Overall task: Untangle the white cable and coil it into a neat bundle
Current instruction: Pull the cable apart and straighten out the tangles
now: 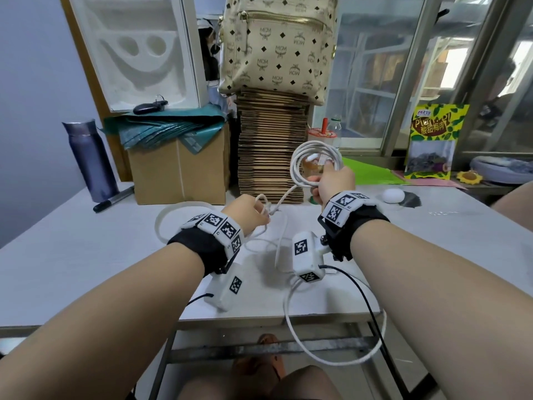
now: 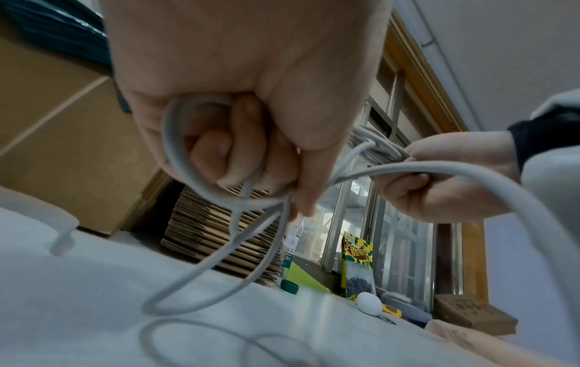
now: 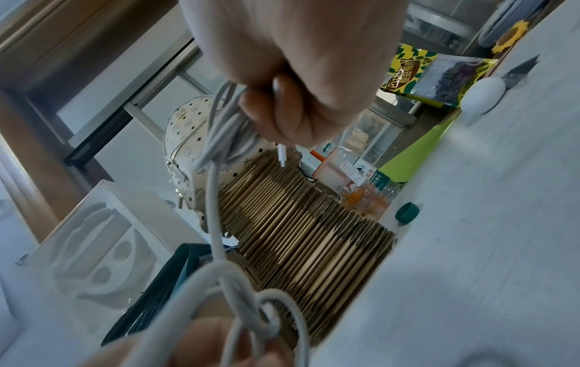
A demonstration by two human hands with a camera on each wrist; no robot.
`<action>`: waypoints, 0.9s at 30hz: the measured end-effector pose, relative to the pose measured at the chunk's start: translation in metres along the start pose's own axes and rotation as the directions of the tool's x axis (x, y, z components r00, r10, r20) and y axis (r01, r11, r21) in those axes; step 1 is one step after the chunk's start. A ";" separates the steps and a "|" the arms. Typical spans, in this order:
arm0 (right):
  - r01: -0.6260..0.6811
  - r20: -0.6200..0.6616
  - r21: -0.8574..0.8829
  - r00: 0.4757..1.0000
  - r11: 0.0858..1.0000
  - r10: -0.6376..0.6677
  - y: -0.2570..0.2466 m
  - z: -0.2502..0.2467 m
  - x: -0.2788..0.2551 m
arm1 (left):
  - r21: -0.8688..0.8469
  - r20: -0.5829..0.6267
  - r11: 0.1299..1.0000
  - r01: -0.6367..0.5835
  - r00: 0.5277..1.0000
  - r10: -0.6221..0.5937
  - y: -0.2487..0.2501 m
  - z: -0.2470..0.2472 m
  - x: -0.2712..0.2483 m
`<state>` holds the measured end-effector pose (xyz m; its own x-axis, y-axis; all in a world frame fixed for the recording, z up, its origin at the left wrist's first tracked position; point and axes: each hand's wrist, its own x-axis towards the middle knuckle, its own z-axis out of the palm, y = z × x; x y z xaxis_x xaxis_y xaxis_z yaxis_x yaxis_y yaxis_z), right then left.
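My right hand [image 1: 331,183] holds up a coil of several loops of the white cable [image 1: 313,160], its fingers curled round the bundle [image 3: 226,129]; a small white plug [image 3: 281,155] sticks out below the fist. A taut strand runs from the coil down to a knot [image 1: 272,209] at my left hand [image 1: 251,212]. The left hand's fingers [image 2: 219,154] are curled round a loop of cable [image 2: 176,149] at that knot [image 3: 267,320]. Loose cable lies in loops on the white table [image 1: 86,255], and one long loop [image 1: 331,356] hangs over the front edge.
Behind the hands stand a stack of flattened cardboard [image 1: 271,145] with a patterned backpack [image 1: 277,44] on top, a cardboard box [image 1: 176,168], a purple flask [image 1: 89,160] and a marker [image 1: 112,199]. A white egg-shaped object [image 1: 393,195], a snack bag [image 1: 432,140] and drink bottles [image 1: 326,134] sit at the right.
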<state>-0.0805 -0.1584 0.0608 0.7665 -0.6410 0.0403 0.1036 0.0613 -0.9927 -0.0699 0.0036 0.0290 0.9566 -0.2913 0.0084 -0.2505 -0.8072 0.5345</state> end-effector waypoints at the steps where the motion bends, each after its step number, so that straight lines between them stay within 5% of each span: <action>1: 0.005 -0.025 -0.006 1.000 1.000 -0.005 0.001 -0.003 0.002 | 0.028 -0.008 1.000 -0.003 1.000 0.004 -0.001 -0.001 0.000; 9: 0.028 -0.045 -0.003 0.999 1.000 -0.028 0.011 -0.001 0.006 | -0.117 -0.167 0.992 0.040 0.984 -0.059 -0.005 -0.002 0.004; 14: 0.005 0.173 0.006 0.985 1.000 -0.006 0.008 0.007 -0.008 | -0.212 -0.171 0.973 0.094 0.976 -0.132 0.001 -0.002 0.004; 21: -0.054 0.575 -0.094 0.812 0.994 0.099 0.005 0.020 -0.033 | -0.219 -0.142 0.971 0.095 0.982 -0.128 -0.006 -0.002 0.007; 24: -0.004 0.649 -0.171 0.752 0.985 0.115 0.011 0.022 -0.034 | -0.238 -0.184 0.969 0.066 0.977 -0.111 -0.010 -0.004 0.004; 27: -0.009 0.690 -0.190 0.710 0.982 0.140 0.016 0.020 -0.031 | -0.207 -0.130 0.965 0.159 0.974 -0.188 -0.015 -0.006 0.012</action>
<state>-0.0901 -0.1224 0.0460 0.9962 0.0813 -0.0318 -0.0253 -0.0793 -0.9965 -0.0543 0.0150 0.0259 0.9977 -0.0651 0.0170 -0.0587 -0.7194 0.6921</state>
